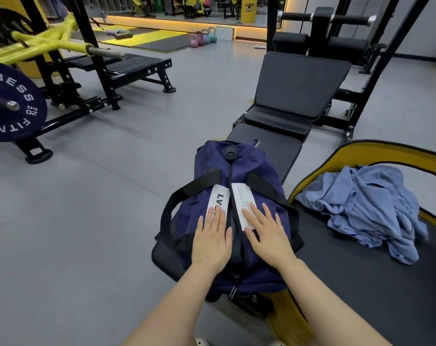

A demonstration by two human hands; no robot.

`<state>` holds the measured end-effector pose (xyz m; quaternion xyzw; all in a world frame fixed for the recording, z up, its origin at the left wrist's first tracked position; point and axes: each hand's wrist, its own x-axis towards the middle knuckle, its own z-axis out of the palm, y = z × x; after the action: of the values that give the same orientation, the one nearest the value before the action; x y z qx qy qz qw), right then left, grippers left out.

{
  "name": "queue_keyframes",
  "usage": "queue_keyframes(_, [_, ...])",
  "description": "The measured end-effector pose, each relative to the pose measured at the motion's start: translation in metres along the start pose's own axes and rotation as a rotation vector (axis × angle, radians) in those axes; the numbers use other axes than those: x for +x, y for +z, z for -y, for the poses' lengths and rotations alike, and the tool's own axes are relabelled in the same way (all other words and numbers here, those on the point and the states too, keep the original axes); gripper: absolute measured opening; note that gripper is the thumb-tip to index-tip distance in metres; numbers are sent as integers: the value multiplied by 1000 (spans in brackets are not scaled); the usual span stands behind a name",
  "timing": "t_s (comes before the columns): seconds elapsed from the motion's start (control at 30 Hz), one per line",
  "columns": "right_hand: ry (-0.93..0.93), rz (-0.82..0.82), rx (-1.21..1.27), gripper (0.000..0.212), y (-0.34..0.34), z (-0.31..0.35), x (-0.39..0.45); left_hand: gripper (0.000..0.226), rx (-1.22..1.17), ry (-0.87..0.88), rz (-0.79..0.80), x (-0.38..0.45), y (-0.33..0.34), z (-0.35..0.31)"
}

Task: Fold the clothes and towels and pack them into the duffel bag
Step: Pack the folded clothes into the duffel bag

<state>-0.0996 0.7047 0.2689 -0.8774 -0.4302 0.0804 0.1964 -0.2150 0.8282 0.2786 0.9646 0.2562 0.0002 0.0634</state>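
Note:
A navy duffel bag (212, 171) with black straps and white labels lies on a black padded bench (281, 151) in front of me, its top zipper running away from me. My left hand (212, 238) lies flat on the bag left of the zipper. My right hand (266, 233) lies flat to the right of it, fingers straight over a white label. A crumpled blue garment (371, 208) sits in a heap on a black and yellow pad (361, 270) to the right of the bag.
A yellow weight machine with a dark plate (14, 106) stands at the left. A black step platform (119, 66) is behind it. Black gym equipment (321, 33) rises beyond the bench. Kettlebells (203, 37) sit far back on the grey floor.

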Motion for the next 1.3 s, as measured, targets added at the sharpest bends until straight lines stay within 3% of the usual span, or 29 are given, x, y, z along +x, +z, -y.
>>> queue_keyframes(0.1, [-53, -43, 40, 62, 0, -22, -8, 59, -10, 1, -14, 2, 6, 0])
queue_keyframes(0.3, [86, -69, -33, 67, 23, -9, 1, 56, 7, 76, -23, 18, 16, 10])
queue_keyframes(0.47, [150, -163, 51, 70, 34, 14, 18, 77, 98, 105, -5, 38, 15, 30])
queue_keyframes(0.53, [158, -187, 65, 72, 37, 24, 27, 74, 131, 96, -20, 48, 14, 42])
queue_keyframes(0.63, [179, -167, 37, 73, 41, 35, 41, 61, 122, 58, -74, 60, 16, 57])
queue_keyframes(0.77, [197, -148, -17, 57, 45, 39, 46, 76, 116, 90, -26, 61, 13, 57])
queue_keyframes(0.87, [201, -97, -68, 50, 41, 38, 43, 60, 161, 77, -30, 58, 13, 56])
queue_keyframes(1.1, [183, 36, -133, 54, 12, 43, 33, 57, 135, 87, 0, 45, -7, 51])
queue_keyframes(1.3, [173, 8, -195, 58, -19, 49, 5, 58, 102, 112, -36, 27, -40, 42])
